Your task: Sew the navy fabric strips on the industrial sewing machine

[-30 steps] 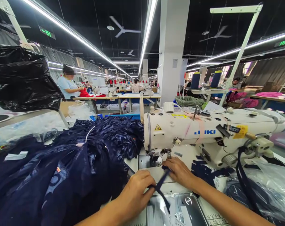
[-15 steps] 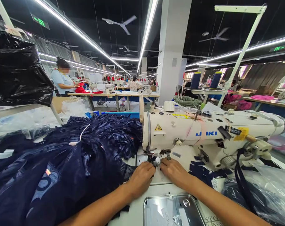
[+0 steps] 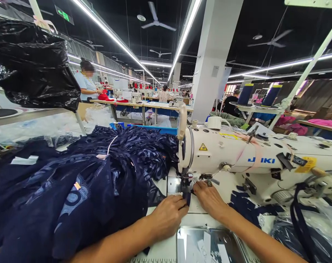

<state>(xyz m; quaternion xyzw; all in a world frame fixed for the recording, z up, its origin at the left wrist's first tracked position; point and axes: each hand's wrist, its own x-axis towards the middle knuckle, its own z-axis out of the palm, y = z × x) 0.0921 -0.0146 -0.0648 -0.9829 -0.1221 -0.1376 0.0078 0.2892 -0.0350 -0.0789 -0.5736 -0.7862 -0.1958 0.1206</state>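
Note:
A white sewing machine (image 3: 209, 146) stands in front of me. A narrow navy fabric strip (image 3: 187, 197) runs from under its presser foot toward me. My left hand (image 3: 168, 215) has its fingertips closed on the strip's near end, left of the needle area. Close to the presser foot, on its right, my right hand (image 3: 211, 199) is pinched at a dark edge of fabric. How much it holds is hidden behind the fingers. A large heap of navy printed garments (image 3: 100, 197) lies left of my left hand, tied with a white cord (image 3: 111, 146).
A metal tray (image 3: 241, 252) with white labels (image 3: 206, 243) sits at the near edge. Navy fabric pieces (image 3: 242, 204) and a clear plastic bag (image 3: 316, 233) lie on the right. Thread cones (image 3: 245, 95) stand behind the machine. A black plastic bag (image 3: 37, 65) hangs at left; a co-worker (image 3: 85, 82) stands beyond.
My left hand has drawn back toward me from the presser foot, and the navy strip now shows beside it. My right hand stays near the foot. The view has shifted left.

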